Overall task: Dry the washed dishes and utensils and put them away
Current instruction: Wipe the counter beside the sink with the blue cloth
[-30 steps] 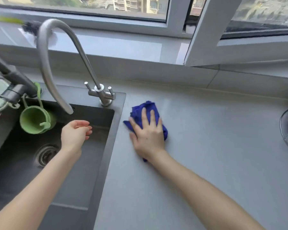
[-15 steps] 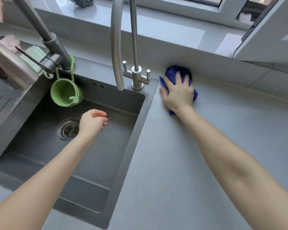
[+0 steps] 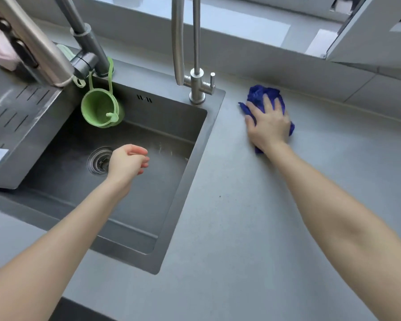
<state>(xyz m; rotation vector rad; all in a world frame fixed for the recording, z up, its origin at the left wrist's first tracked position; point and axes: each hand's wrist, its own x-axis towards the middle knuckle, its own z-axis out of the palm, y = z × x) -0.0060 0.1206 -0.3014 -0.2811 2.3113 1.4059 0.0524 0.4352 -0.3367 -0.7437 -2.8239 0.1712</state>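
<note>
Blue cloth (image 3: 262,95) under flat right hand (image 3: 270,126) on counter (image 3: 241,228); left hand (image 3: 126,162) loosely curled, holding nothing

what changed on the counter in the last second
The right hand pressed the blue cloth along the counter, back toward the wall, then rightward away from the small tap. The left hand stayed loosely curled over the sink, holding nothing.

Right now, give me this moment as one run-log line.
right hand: pressing blue cloth flat on countertop | left hand: loosely curled, empty, over sink
</note>
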